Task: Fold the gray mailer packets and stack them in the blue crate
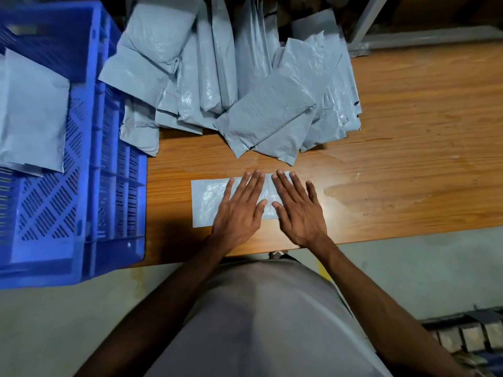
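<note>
left hand + right hand flat | glossy rectangular gray packet | wood-grain table

Left hand, right hand: flat, side by side

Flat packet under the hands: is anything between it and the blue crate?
Nothing visible. The flat packet lies on bare table with the left hand and right hand pressing it. The blue crate stands open-topped to its left; the packet pile sits behind, off that path.
</note>
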{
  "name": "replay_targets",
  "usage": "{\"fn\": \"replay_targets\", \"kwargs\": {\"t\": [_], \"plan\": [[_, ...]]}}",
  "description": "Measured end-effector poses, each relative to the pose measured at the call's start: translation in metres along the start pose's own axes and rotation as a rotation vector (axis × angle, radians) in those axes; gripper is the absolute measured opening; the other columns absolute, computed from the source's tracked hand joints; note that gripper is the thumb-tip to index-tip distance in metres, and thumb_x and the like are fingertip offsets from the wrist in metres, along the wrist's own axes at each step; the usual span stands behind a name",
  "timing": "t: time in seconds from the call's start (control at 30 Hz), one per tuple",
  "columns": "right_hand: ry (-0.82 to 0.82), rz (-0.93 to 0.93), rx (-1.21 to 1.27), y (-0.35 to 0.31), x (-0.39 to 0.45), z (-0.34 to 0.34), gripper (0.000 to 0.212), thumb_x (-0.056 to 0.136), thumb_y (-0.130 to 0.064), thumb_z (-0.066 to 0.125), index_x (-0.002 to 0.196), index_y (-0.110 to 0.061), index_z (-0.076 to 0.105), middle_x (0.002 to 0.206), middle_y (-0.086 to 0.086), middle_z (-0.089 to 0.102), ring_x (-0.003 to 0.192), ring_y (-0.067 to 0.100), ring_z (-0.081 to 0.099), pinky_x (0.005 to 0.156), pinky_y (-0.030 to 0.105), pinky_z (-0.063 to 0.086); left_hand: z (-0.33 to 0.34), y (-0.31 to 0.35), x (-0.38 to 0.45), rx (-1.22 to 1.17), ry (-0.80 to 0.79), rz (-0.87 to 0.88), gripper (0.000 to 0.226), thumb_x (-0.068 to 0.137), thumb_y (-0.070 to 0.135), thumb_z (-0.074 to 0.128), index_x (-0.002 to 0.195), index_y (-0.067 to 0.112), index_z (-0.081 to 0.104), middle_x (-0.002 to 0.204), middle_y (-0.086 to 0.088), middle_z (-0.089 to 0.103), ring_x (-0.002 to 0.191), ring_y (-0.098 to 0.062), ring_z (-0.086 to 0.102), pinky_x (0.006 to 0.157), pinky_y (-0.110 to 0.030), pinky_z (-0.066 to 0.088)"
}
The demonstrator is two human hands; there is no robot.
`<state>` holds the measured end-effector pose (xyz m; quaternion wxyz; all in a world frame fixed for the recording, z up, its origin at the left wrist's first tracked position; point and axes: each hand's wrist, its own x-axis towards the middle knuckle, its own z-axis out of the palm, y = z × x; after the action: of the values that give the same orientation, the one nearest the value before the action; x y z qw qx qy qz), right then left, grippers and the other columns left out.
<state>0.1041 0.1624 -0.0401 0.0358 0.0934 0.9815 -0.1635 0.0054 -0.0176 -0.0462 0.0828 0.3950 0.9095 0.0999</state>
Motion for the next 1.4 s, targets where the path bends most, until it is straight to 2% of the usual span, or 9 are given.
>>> {"fn": "replay_targets", "kwargs": {"t": [0.17, 0.47, 0.57, 0.63, 0.73, 0.83, 0.93, 1.1, 1.4], "plan": [[-0.01, 0.007, 0.024, 0.001, 0.001, -0.002, 0.062, 0.112, -0.042, 0.03, 0.168, -0.029, 0.009, 0.175, -0.011, 0.004, 0.162, 0.013, -0.001, 0.13, 0.049, 0.008, 0.001, 0.0, 0.002, -0.019, -0.015, 0.004, 0.064, 0.112, 0.044, 0.023, 0.167, 0.016, 0.006, 0.175, 0.001, 0.001, 0.16, -0.013, -0.005, 0.13, -0.05, 0.008], [-0.03, 0.009, 0.055, -0.001, -0.001, -0.003, 0.059, 0.113, -0.044, 0.023, 0.168, -0.031, 0.007, 0.175, -0.014, 0.001, 0.161, 0.011, -0.004, 0.131, 0.049, 0.004, 0.0, -0.001, 0.002, -0.037, -0.032, 0.021, 0.063, 0.112, 0.046, 0.016, 0.167, 0.018, 0.003, 0.175, 0.002, -0.001, 0.16, -0.012, -0.008, 0.13, -0.05, 0.005], [-0.003, 0.013, 0.09, -0.004, -0.002, -0.003, 0.059, 0.113, -0.043, 0.024, 0.168, -0.032, 0.008, 0.175, -0.014, 0.002, 0.161, 0.011, -0.004, 0.13, 0.051, 0.005, -0.008, -0.006, 0.0, -0.284, 0.004, 0.018, 0.059, 0.114, 0.041, 0.023, 0.167, 0.018, 0.011, 0.174, 0.003, 0.006, 0.159, -0.005, -0.005, 0.131, -0.042, 0.002], [0.036, 0.027, 0.125, -0.014, -0.003, -0.004, 0.058, 0.113, -0.042, 0.026, 0.168, -0.031, 0.012, 0.175, -0.011, 0.006, 0.161, 0.011, -0.004, 0.13, 0.049, 0.003, -0.017, -0.013, -0.011, -0.419, 0.118, -0.048, 0.056, 0.113, 0.034, 0.033, 0.165, 0.015, 0.023, 0.172, 0.003, 0.018, 0.158, -0.002, 0.0, 0.13, -0.033, 0.0], [0.054, -0.016, 0.145, -0.039, 0.002, -0.004, 0.058, 0.113, -0.04, 0.031, 0.168, -0.028, 0.016, 0.175, -0.009, 0.007, 0.162, 0.011, -0.003, 0.13, 0.041, -0.002, -0.021, -0.036, -0.032, -0.302, 0.205, -0.152, 0.055, 0.112, 0.036, 0.034, 0.163, 0.015, 0.03, 0.17, 0.002, 0.027, 0.159, -0.008, 0.01, 0.131, -0.038, 0.008], [0.006, -0.116, 0.135, -0.064, 0.015, 0.006, 0.058, 0.114, -0.04, 0.032, 0.168, -0.027, 0.015, 0.175, -0.008, 0.007, 0.162, 0.011, -0.002, 0.131, 0.047, 0.002, -0.017, -0.062, -0.049, -0.139, 0.132, -0.165, 0.06, 0.112, 0.043, 0.027, 0.165, 0.016, 0.023, 0.172, 0.001, 0.021, 0.16, -0.013, 0.008, 0.13, -0.047, 0.013], [0.005, -0.133, 0.05, -0.075, 0.021, 0.016, 0.059, 0.114, -0.044, 0.029, 0.168, -0.03, 0.012, 0.175, -0.01, 0.008, 0.161, 0.011, 0.0, 0.13, 0.051, 0.005, -0.011, -0.072, -0.058, -0.061, 0.091, -0.157, 0.063, 0.112, 0.047, 0.024, 0.167, 0.018, 0.016, 0.174, 0.003, 0.011, 0.16, -0.013, 0.005, 0.129, -0.047, 0.013], [0.02, -0.141, -0.008, -0.076, 0.024, 0.019, 0.058, 0.114, -0.042, 0.032, 0.168, -0.033, 0.013, 0.175, -0.012, 0.009, 0.162, 0.011, -0.001, 0.13, 0.05, 0.004, -0.008, -0.073, -0.058, -0.016, 0.098, -0.168, 0.064, 0.113, 0.048, 0.023, 0.167, 0.017, 0.009, 0.175, 0.003, 0.006, 0.161, -0.012, 0.003, 0.13, -0.047, 0.012], [0.009, -0.137, -0.01, -0.077, 0.028, 0.02, 0.059, 0.113, -0.041, 0.033, 0.168, -0.032, 0.012, 0.175, -0.011, 0.007, 0.162, 0.013, -0.001, 0.131, 0.05, 0.001, -0.011, -0.074, -0.055, -0.07, 0.089, -0.17, 0.065, 0.111, 0.047, 0.03, 0.167, 0.018, 0.013, 0.174, 0.003, 0.009, 0.16, -0.011, 0.005, 0.129, -0.047, 0.014]]}}
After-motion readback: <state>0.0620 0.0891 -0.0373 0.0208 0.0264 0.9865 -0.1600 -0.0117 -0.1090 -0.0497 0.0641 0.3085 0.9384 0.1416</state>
